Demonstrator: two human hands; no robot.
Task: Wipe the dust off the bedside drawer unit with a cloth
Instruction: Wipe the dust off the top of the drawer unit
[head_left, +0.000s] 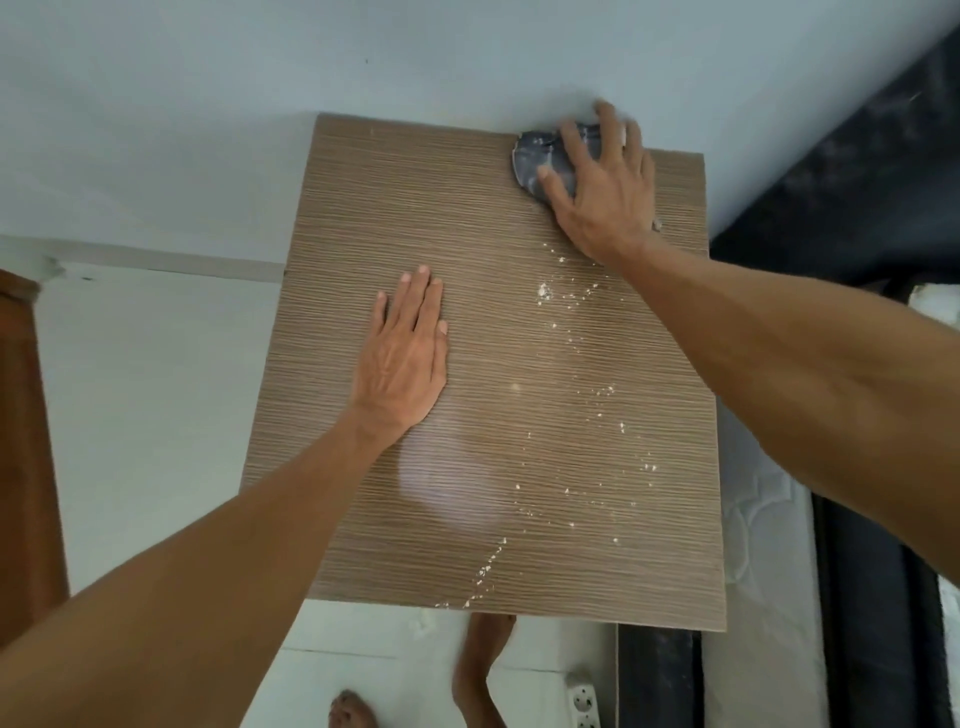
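The bedside drawer unit's wood-grain top (322, 249) fills the middle of the view. My right hand (602, 192) presses a grey cloth (535, 156) flat onto the far right corner, against the wall. Most of the cloth is hidden under the fingers. My left hand (402, 353) lies flat on the top, left of centre, fingers together and holding nothing. White crumbs and dust specks (545, 293) trail down the right half of the top to its front edge. A pale smudge (452, 488) shows near the front centre.
A pale blue wall (415, 57) stands behind the unit. A dark bed frame (857, 197) and white mattress (753, 493) lie to the right. A brown wooden door (26, 441) stands at the left. Below are white floor tiles, my bare feet (478, 670) and a white power strip (584, 701).
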